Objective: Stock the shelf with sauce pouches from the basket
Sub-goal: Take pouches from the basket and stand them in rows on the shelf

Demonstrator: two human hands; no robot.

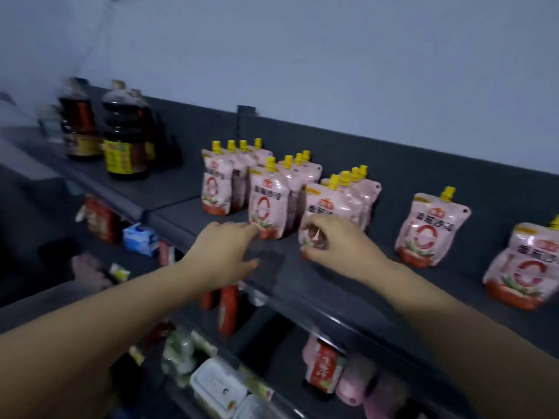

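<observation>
Pink sauce pouches with yellow caps stand in three rows on the dark top shelf (pixel 348 285). My left hand (pixel 225 252) reaches to the front pouch of the middle row (pixel 266 204), fingertips touching its lower left corner. My right hand (pixel 335 243) pinches the bottom of the front pouch of the right row (pixel 328 207). Two single pouches stand further right, one (pixel 429 228) upright and another (pixel 526 267) near the frame's edge. The basket is not in view.
Dark sauce bottles (pixel 124 137) stand at the left end of the same shelf. Lower shelves hold red packets (pixel 228 309), a blue box (pixel 140 237), white trays (pixel 217 385) and pink packs (pixel 354 385). A grey wall rises behind the shelf.
</observation>
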